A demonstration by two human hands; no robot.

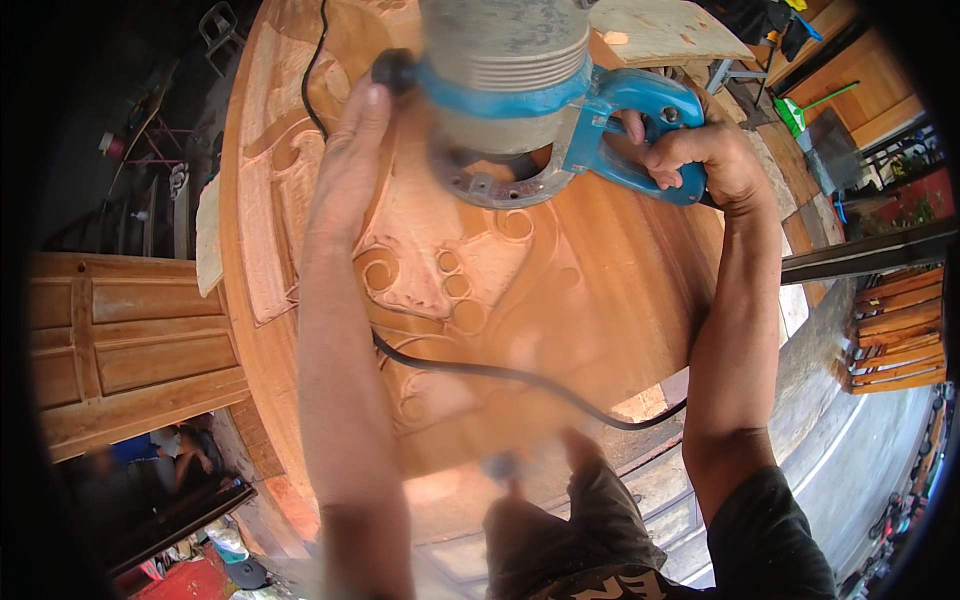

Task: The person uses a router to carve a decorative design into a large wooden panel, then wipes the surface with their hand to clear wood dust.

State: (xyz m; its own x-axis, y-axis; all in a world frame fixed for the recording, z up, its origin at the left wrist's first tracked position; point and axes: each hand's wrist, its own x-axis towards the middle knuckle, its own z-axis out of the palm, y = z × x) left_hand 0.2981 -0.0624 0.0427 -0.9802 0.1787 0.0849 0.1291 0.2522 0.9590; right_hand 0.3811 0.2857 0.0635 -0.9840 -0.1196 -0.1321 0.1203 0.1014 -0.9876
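Note:
A router (510, 70) with a metal body, blue fittings and a round base is over a carved wooden panel (440, 270) with scrolls and circles. My right hand (710, 155) is closed on its blue side handle (680, 115). My left hand (350, 135) reaches up to the black knob (398, 70) on the other side, fingertips at or just under it; its grip is blurred and partly hidden. A black cord (520, 375) runs across the panel below the router. Pale haze blurs the panel's lower part.
A panelled wooden door (140, 340) lies at left, with another person (180, 450) partly visible below it. A pale board (665, 28) is at top, wooden slats (895, 330) and a green broom (790, 115) at right, a folding chair (220, 38) at upper left. My legs show below.

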